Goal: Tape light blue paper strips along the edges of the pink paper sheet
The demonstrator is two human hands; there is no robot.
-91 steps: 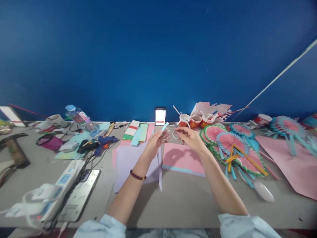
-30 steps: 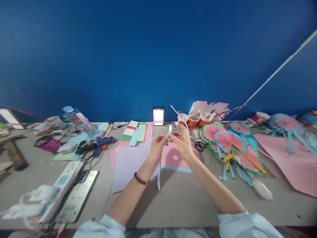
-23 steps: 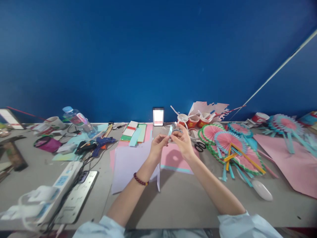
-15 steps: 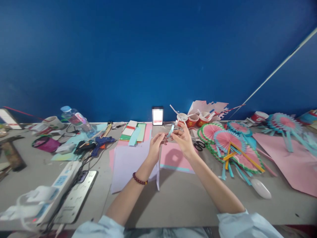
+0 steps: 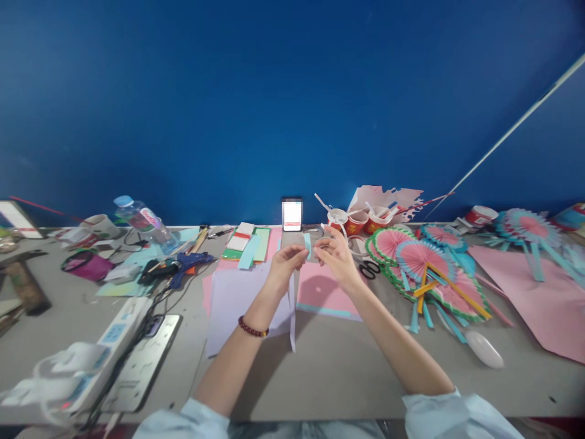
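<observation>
Between my two hands, above the middle of the table, stands a short light blue paper strip [image 5: 308,245], roughly upright. My left hand [image 5: 287,263] has its fingertips closed at the strip's left edge. On the other side my right hand [image 5: 336,255] is closed in a pinch a little apart from the strip; whether something small sits in its fingertips is hidden. Below the hands lie a pink sheet [image 5: 324,289] with a light blue band along its near edge and a lilac paper sheet [image 5: 237,305] with a folded strip at its right side.
A phone [image 5: 292,214] stands against the blue wall. On the right are red paper cups [image 5: 354,224], black-handled scissors [image 5: 369,269], paper fans [image 5: 423,262] and a white spoon [image 5: 484,349]. A glue gun [image 5: 187,268], power strip [image 5: 107,344] and bottle [image 5: 146,219] occupy the left.
The light blue strip has turned from a slant to upright and shifted slightly left. My hands have moved a little apart, the right fingertips coming away from the strip.
</observation>
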